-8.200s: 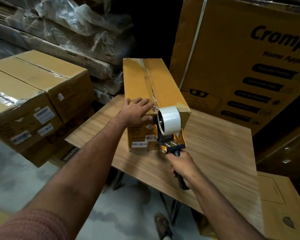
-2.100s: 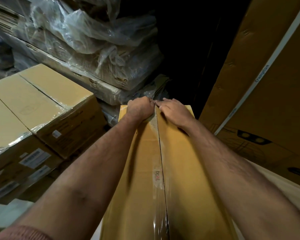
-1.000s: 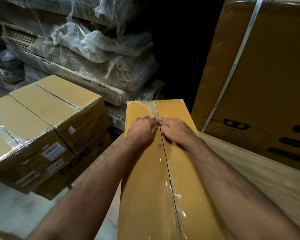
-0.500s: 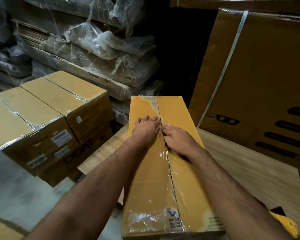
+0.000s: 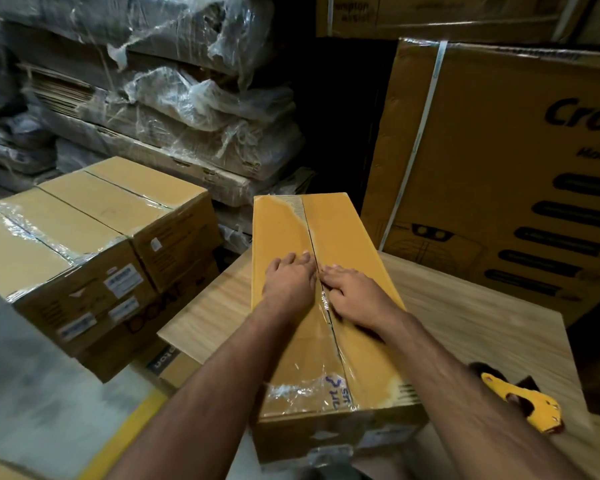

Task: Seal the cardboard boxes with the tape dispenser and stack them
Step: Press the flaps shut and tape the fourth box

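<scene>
Cardboard box (image 5: 291,341): long and yellow-brown, it lies lengthwise on the wooden bench (image 5: 482,323), its near end towards me and its far end pointing at the dark gap behind.
Clear tape (image 5: 329,344): a glossy strip runs along the centre seam of the box top and wrinkles over the near edge, where blue handwriting shows beneath it.
Left hand (image 5: 290,282): palm down on the box top, just left of the seam; my grip holds nothing, the fingers lying straight and flat on the cardboard.
Right hand (image 5: 355,294): palm down just right of the seam, fingertips pointing at the left hand and almost touching it; here too the grip holds nothing, the fingers pressing flat on the tape.
Tape dispenser (image 5: 523,403): only a yellow and black part shows, lying on the bench beside my right forearm, apart from both hands.
Stacked boxes (image 5: 94,244): taped cartons with white labels sit on the left, beside the bench and lower than its top.
Large carton (image 5: 499,168): it stands upright behind the bench on the right, printed with dark lettering and bound by a white strap.
Wrapped bundles (image 5: 187,109): flat cardboard under torn plastic film is piled at the back left.
</scene>
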Available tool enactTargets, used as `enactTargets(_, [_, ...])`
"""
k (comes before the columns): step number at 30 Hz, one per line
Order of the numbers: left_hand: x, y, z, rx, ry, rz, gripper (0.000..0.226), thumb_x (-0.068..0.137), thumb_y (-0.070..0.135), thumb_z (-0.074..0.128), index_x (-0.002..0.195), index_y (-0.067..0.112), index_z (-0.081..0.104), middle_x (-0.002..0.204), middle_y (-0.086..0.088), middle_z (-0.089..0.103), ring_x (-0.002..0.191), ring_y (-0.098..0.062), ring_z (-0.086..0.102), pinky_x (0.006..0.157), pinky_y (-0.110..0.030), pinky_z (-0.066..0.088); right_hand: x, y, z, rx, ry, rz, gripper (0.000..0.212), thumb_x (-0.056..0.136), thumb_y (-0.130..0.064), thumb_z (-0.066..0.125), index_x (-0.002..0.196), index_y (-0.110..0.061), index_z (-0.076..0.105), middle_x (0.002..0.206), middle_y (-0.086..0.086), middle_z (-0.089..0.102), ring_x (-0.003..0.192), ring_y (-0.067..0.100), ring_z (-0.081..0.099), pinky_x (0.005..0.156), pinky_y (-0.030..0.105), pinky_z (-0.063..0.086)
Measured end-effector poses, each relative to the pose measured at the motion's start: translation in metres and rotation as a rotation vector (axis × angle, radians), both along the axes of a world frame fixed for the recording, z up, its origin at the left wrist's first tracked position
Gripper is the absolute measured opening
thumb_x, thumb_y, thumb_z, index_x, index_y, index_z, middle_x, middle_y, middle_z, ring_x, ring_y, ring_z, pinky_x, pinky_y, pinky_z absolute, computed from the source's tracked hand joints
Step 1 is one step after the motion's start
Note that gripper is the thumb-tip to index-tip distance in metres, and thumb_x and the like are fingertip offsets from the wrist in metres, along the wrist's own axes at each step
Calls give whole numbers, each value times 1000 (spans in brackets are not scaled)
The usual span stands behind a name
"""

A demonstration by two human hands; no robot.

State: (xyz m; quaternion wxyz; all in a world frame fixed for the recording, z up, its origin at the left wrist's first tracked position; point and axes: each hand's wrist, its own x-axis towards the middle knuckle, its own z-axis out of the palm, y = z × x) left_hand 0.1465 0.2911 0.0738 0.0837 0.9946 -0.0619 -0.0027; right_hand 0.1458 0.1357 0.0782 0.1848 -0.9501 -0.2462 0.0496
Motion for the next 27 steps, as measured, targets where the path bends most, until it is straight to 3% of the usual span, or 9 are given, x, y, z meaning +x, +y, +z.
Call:
enactTargets(3, [-4, 0, 7, -6, 43, -25, 50, 106, 30, 31, 155, 21, 31, 162, 3, 26, 149, -24, 21, 120, -44, 15, -7, -3, 1, -8, 14, -18, 52, 97, -13, 40, 149, -17, 45, 158, 0, 37, 148, 15, 28, 122, 32, 20])
enactTargets(7, [-34, -2, 16, 24, 105, -77, 47, 105, 34, 32, 149, 21, 41, 156, 0, 40, 146, -26, 30, 118, -45, 27, -3, -1, 9, -2, 45, -88, 48, 99, -16, 38, 145, -18, 50, 155, -1, 41, 147, 13, 31, 120, 29, 22])
enactTargets(12, [-81, -9, 6, 14, 15, -35, 49, 106, 34, 29, 154, 23, 31, 162, 4, 26, 150, -22, 21, 122, -46, 17, -19, 6, 5, -7, 23, -87, 49, 98, -18, 42, 147, -17, 47, 157, -2, 38, 148, 13, 27, 120, 27, 17])
enactTargets(23, [-83, -11, 8, -10, 26, -48, 47, 106, 32, 32, 152, 22, 34, 162, 1, 28, 149, -24, 23, 121, -49, 18, -94, -14, 3, -18, -9, -68, 49, 97, -17, 43, 145, -22, 50, 155, -5, 41, 146, 13, 32, 120, 31, 24])
enactTargets(27, [-124, -8, 17, -22, 87, -177, 44, 103, 31, 37, 145, 25, 46, 157, 3, 38, 146, -24, 30, 119, -49, 24, -88, -9, 5, -17, 13, -162, 47, 97, -22, 41, 143, -24, 54, 154, -7, 44, 145, 12, 34, 120, 32, 26])
